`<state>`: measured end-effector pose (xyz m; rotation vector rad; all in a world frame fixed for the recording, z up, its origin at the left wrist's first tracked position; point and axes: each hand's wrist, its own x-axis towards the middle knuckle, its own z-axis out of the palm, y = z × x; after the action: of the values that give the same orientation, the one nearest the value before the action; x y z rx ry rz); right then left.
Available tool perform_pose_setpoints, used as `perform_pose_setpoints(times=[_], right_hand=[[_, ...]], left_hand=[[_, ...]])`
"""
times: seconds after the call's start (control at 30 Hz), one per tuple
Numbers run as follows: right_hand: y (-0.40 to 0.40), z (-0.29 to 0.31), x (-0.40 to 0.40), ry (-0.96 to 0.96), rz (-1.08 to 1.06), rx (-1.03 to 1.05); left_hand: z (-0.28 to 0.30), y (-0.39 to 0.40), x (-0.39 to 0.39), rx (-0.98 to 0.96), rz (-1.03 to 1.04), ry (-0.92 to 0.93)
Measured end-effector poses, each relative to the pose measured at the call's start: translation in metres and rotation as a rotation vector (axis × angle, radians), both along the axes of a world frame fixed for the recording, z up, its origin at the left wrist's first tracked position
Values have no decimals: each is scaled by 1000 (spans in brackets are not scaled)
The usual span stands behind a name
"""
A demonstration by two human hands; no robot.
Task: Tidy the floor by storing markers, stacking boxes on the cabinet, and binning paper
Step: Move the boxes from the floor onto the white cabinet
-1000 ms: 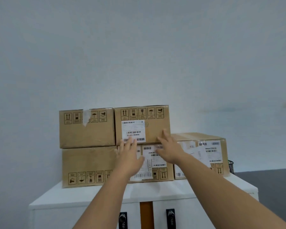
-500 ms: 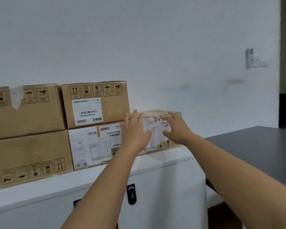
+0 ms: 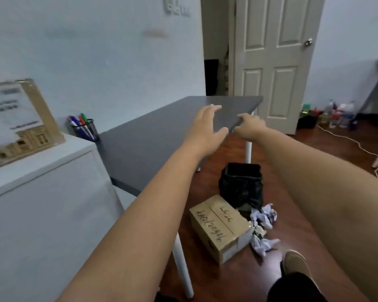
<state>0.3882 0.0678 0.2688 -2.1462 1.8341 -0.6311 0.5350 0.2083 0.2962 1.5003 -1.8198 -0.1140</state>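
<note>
My left hand (image 3: 205, 125) and my right hand (image 3: 250, 126) are stretched out in the air above the dark desk (image 3: 153, 138), both empty with fingers apart. On the wooden floor below lies a cardboard box (image 3: 220, 227) with handwriting on its top. Crumpled paper balls (image 3: 263, 227) lie against its right side. A black bin (image 3: 241, 185) stands just behind the box. At the far left a stacked cardboard box (image 3: 24, 123) sits on the white cabinet (image 3: 42, 192). A mesh cup with markers (image 3: 83, 127) stands on the desk's back corner.
A white door (image 3: 275, 62) stands open behind the desk. Bottles and clutter (image 3: 334, 114) sit on the floor at the far right, with a white cable (image 3: 347, 138) running across it. My shoe (image 3: 295, 264) is on the floor near the paper.
My view has swung right and down, away from the stacked boxes on the cabinet toward the desk and floor. Both hands have come off the boxes and are empty.
</note>
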Motion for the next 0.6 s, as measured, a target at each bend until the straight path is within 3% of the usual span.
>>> perform_pose_setpoints(times=[0.2, 0.43, 0.6], right_hand=[[-47, -120, -96, 14, -172, 249], [-74, -281, -135, 31, -226, 532], [-94, -393, -130, 42, -187, 659]], left_hand=[[-125, -73, -69, 314, -80, 85], [-315, -119, -61, 827, 196, 386], [-425, -126, -44, 1054, 412, 648]])
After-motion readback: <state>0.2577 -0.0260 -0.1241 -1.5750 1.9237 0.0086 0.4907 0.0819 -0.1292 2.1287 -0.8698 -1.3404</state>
